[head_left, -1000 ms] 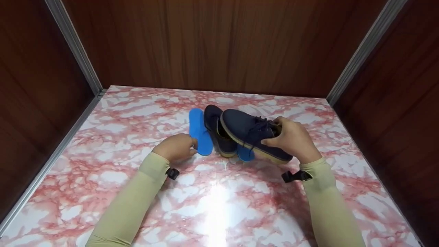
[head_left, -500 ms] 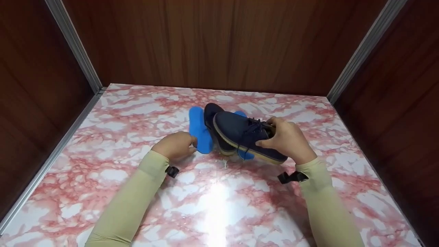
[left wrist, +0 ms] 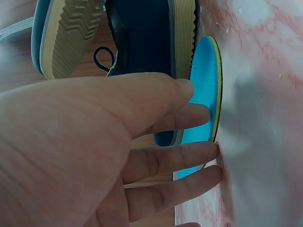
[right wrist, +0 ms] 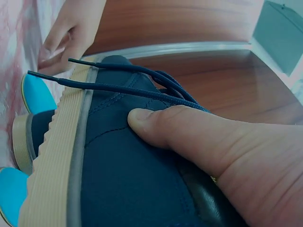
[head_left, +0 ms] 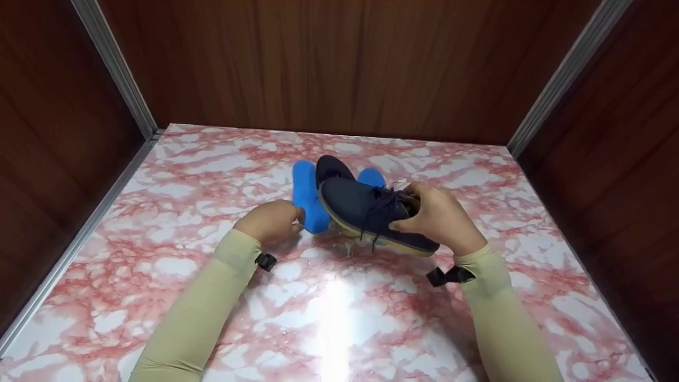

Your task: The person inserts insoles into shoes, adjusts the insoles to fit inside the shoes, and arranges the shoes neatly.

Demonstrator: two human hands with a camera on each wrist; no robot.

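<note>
My right hand point(head_left: 443, 220) grips a dark navy lace-up shoe point(head_left: 358, 204) around its heel opening, its thumb on the near side point(right wrist: 151, 125). That shoe is tilted, toe to the left, and covers most of a second navy shoe point(head_left: 331, 165) beneath. Left of the shoes lies a blue insole point(head_left: 304, 183). My left hand point(head_left: 268, 222) is at its near end, and in the left wrist view the extended fingers point(left wrist: 177, 161) overlap the insole point(left wrist: 203, 71). Another blue insole point(head_left: 371, 176) shows behind the held shoe, partly hidden. Loose laces point(right wrist: 128, 90) hang over the held shoe's side.
A pink-and-white marbled tabletop point(head_left: 212, 318) carries everything. Dark wood panels point(head_left: 318, 63) close it in at the back and both sides, with metal strips point(head_left: 114, 69) at the corners. Black wrist cameras point(head_left: 448, 276) sit on both sleeves.
My right hand has carried the held shoe left and slightly nearer, over the second shoe. More of the right insole's far end shows behind it. My left hand has hardly moved.
</note>
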